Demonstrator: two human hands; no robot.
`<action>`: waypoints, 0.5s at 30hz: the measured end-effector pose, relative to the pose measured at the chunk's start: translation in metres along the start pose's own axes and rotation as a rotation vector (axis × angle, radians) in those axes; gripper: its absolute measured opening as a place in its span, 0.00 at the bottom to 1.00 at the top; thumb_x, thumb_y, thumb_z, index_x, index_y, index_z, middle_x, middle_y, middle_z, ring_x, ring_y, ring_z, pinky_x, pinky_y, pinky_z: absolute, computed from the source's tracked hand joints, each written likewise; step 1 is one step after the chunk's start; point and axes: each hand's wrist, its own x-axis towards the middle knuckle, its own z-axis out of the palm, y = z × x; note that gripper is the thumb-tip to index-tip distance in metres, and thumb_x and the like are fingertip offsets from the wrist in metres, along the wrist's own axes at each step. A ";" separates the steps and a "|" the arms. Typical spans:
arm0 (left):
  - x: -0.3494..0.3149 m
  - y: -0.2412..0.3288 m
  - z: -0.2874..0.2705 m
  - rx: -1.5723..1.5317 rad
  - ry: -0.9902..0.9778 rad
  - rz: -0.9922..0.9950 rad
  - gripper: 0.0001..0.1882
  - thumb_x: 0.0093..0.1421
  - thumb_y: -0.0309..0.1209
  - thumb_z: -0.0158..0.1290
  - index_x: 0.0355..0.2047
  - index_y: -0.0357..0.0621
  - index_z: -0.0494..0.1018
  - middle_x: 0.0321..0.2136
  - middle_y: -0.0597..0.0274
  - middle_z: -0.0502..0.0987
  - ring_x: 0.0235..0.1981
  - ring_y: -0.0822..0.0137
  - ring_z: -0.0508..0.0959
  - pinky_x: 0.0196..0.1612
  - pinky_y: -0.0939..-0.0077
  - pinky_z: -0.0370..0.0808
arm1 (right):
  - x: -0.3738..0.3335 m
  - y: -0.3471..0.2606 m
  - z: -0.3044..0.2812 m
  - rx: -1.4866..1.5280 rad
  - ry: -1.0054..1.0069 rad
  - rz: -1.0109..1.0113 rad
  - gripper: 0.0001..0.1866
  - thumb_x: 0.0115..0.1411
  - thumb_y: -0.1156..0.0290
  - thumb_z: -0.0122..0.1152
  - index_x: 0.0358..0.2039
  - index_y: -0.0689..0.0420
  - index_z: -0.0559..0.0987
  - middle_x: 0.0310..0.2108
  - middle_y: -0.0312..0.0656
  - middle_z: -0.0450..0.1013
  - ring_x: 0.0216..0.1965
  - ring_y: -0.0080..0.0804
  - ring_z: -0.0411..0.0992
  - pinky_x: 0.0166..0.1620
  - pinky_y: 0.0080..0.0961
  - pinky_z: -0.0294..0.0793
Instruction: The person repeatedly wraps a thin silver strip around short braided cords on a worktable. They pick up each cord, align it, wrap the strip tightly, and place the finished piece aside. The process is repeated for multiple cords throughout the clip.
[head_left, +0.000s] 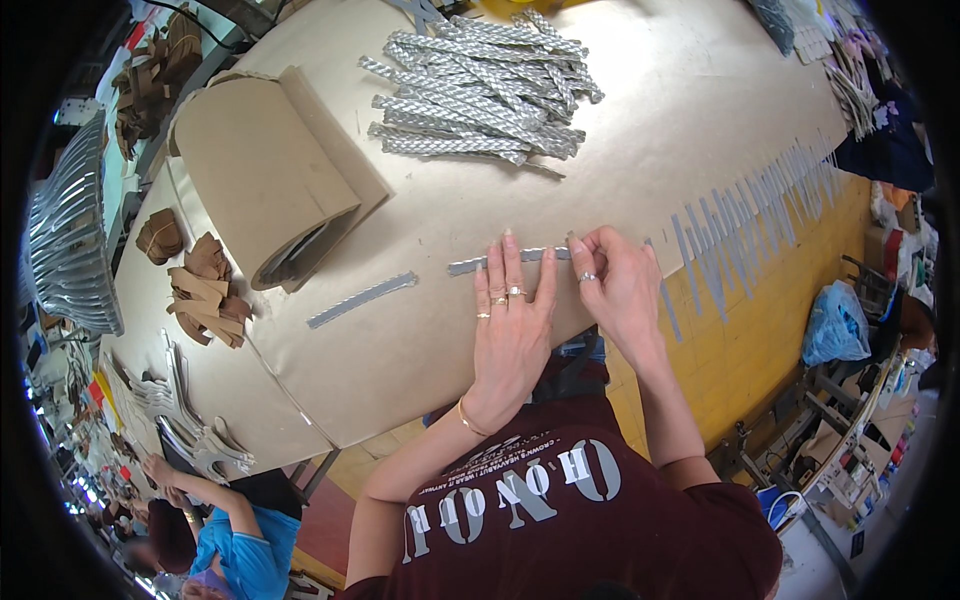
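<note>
A grey strip with a silver braid along it lies on the table near its front edge. My left hand rests on it with flat, outstretched fingers, pressing it down. At the strip's right end my right hand pinches the braid between thumb and forefinger; the other fingers are curled. To the left lies a second grey strip with braid on it, touched by neither hand. A heap of silver braided lengths sits beyond my hands. Along the right edge of the table, several plain grey strips lie in a row, their ends overhanging.
A rolled brown sheet stands at the left, near bundles of brown strips. Silver-grey cut pieces lie at the table's left end. A person in a blue shirt works at lower left. A blue plastic bag hangs at right.
</note>
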 end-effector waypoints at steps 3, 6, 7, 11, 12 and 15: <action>0.001 0.000 0.001 0.006 0.039 0.007 0.37 0.60 0.27 0.49 0.71 0.48 0.54 0.70 0.32 0.47 0.71 0.39 0.52 0.70 0.47 0.51 | -0.001 0.002 0.003 -0.016 0.033 -0.026 0.11 0.63 0.63 0.61 0.26 0.54 0.76 0.19 0.37 0.74 0.21 0.37 0.70 0.34 0.35 0.59; 0.001 0.000 0.002 0.019 0.043 0.009 0.36 0.61 0.26 0.48 0.70 0.48 0.55 0.70 0.32 0.48 0.71 0.39 0.52 0.70 0.47 0.51 | -0.002 0.003 0.006 -0.022 0.064 -0.044 0.11 0.63 0.63 0.60 0.26 0.54 0.75 0.20 0.36 0.74 0.21 0.37 0.70 0.34 0.35 0.58; 0.001 0.000 0.002 0.011 0.048 0.009 0.36 0.61 0.26 0.48 0.70 0.48 0.55 0.70 0.32 0.48 0.71 0.39 0.52 0.70 0.47 0.51 | -0.002 0.003 0.007 -0.017 0.072 -0.046 0.11 0.63 0.63 0.60 0.26 0.54 0.75 0.20 0.36 0.74 0.21 0.37 0.70 0.34 0.35 0.58; 0.001 0.000 0.002 0.046 0.039 0.014 0.35 0.61 0.26 0.48 0.70 0.48 0.55 0.70 0.31 0.48 0.71 0.38 0.52 0.70 0.47 0.50 | -0.002 0.002 0.004 0.008 0.056 -0.016 0.11 0.63 0.63 0.60 0.27 0.54 0.76 0.20 0.37 0.74 0.21 0.37 0.70 0.34 0.35 0.58; 0.002 0.001 0.001 0.042 0.036 0.014 0.35 0.61 0.26 0.48 0.70 0.48 0.55 0.70 0.31 0.48 0.71 0.38 0.52 0.70 0.47 0.50 | -0.001 0.002 0.004 0.012 0.048 -0.011 0.11 0.63 0.63 0.60 0.27 0.54 0.76 0.19 0.37 0.73 0.21 0.37 0.70 0.34 0.35 0.58; 0.002 0.001 0.001 0.019 0.037 0.012 0.35 0.61 0.26 0.48 0.70 0.48 0.55 0.69 0.31 0.48 0.70 0.38 0.52 0.70 0.47 0.50 | 0.000 0.002 0.002 0.018 0.027 0.006 0.12 0.64 0.62 0.60 0.27 0.54 0.76 0.19 0.37 0.73 0.21 0.38 0.70 0.34 0.35 0.58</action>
